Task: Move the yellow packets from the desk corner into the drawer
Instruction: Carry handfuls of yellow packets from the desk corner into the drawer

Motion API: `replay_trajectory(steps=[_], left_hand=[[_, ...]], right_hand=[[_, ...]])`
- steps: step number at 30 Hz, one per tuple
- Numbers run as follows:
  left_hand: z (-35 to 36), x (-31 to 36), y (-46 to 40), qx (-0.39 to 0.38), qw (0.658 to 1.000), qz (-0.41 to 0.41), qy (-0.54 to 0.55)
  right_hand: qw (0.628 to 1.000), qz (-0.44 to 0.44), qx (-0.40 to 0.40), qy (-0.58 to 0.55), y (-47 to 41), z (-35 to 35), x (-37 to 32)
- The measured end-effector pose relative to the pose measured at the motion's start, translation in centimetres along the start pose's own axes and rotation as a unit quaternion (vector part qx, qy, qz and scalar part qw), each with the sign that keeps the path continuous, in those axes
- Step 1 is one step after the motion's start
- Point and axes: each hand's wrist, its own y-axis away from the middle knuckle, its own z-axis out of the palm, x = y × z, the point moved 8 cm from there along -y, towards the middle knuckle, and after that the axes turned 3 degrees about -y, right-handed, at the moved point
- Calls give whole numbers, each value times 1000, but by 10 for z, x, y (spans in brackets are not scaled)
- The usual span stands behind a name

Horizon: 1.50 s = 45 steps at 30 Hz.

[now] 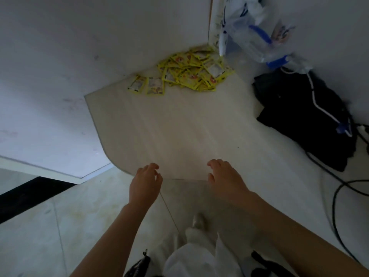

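Observation:
A heap of several yellow packets (191, 71) lies in the far corner of the pale desk (179, 132), against the two white walls. Two more yellow packets (146, 85) lie flat just left of the heap. My left hand (144, 185) and my right hand (225, 178) hover side by side over the desk's near edge, well short of the packets. Both hold nothing, with their fingers loosely curled. No drawer is in view.
A clear plastic bag with blue parts (257, 35) hangs at the back right. A black garment with white cord (303, 116) lies on the desk's right side, with black cables (337, 196) beyond it. Tiled floor (50, 226) is at the lower left.

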Motion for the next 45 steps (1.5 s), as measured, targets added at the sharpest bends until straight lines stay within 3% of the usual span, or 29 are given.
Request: replay_trajectory(steps=[10, 17, 32, 37, 41, 45], left_hand=[[-33, -9, -140, -9, 999, 27, -27], [-52, -28, -234, -49, 996, 60, -50], [-58, -46, -380, -86, 993, 11, -83], [-52, -55, -416, -74, 994, -40, -72], [-46, -58, -436, -58, 993, -62, -84], [-38, -55, -451, -49, 993, -71, -83]], right_hand=[[1000, -18, 20, 12, -141, -43, -28], [998, 42, 15, -37, -220, -44, -50], [999, -3, -33, 13, -385, -37, -105], [980, 143, -80, -110, -431, -8, -82], [941, 270, -26, -205, -442, 12, -72], [931, 324, 10, -168, -436, 15, -91]])
